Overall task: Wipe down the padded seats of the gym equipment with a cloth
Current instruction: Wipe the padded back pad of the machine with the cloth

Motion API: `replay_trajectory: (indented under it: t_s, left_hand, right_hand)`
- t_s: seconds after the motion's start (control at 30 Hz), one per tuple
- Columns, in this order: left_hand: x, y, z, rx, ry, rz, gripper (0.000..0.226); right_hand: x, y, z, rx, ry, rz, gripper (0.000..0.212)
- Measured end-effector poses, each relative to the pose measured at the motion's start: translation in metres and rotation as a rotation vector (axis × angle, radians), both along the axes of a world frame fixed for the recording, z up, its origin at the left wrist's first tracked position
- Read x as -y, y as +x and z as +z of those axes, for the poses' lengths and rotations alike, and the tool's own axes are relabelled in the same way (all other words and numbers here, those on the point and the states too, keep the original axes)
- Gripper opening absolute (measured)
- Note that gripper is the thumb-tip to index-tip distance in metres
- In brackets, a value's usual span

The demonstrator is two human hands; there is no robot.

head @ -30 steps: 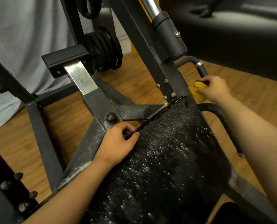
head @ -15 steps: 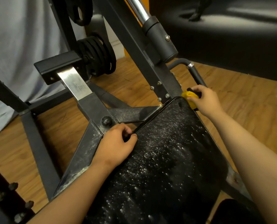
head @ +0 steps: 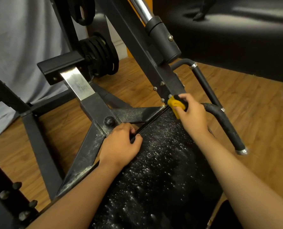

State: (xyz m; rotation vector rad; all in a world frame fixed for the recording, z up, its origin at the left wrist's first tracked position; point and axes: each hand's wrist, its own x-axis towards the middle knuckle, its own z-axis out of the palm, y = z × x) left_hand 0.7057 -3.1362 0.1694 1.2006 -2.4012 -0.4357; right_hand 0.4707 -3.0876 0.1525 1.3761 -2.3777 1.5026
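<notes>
right hand [head: 192, 117] is gripping the cloth [head: 176, 104], fingers curled round it, at the seat's [head: 162, 162] top corner; left hand [head: 120, 146] is pinching the seat's edge

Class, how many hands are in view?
2: the left hand grips the seat at its left edge; the right hand holds a yellow cloth at the seat's far corner.

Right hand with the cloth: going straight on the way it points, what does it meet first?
Probably the bolted frame upright just beyond the top corner of the seat pad; the yellow cloth in the right hand would touch it first. Depth unclear.
</notes>
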Motion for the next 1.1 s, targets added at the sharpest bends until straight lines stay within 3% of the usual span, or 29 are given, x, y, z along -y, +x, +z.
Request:
replay_trajectory:
  t_s: [0.07, 0.23, 0.33, 0.47, 0.7, 0.8, 1.0, 1.1]
  left_hand:
    - [0.000, 0.000, 0.000, 0.009, -0.006, -0.006, 0.013]
    - [0.000, 0.000, 0.001, 0.029, -0.023, -0.016, 0.014]
    - [0.000, -0.001, 0.000, 0.042, -0.032, -0.020, 0.014]
    - [0.001, -0.001, 0.001, 0.039, -0.014, -0.023, 0.014]
    - [0.001, -0.002, 0.003, 0.057, -0.020, -0.053, 0.017]
    - [0.003, -0.001, 0.003, 0.043, -0.004, -0.060, 0.018]
    - [0.005, 0.001, 0.004, 0.016, 0.016, -0.100, 0.019]
    - [0.004, 0.001, 0.005, 0.012, 0.023, -0.099, 0.019]
  right_hand:
    - [-0.006, -0.009, 0.000, 0.000, 0.043, 0.013, 0.036]
    - [0.002, -0.027, 0.013, 0.085, 0.073, -0.258, 0.031]
    - [0.001, -0.004, 0.016, 0.075, 0.016, -0.151, 0.029]
    - [-0.016, 0.015, 0.007, 0.043, 0.104, 0.042, 0.036]
    - [-0.028, -0.016, -0.007, 0.156, 0.152, -0.316, 0.027]
    - [-0.029, -0.012, 0.003, 0.159, 0.132, -0.364, 0.022]
    - [-0.042, -0.016, 0.014, 0.302, 0.087, -0.427, 0.037]
    - [-0.053, -0.011, 0.004, 0.363, 0.100, -0.398, 0.035]
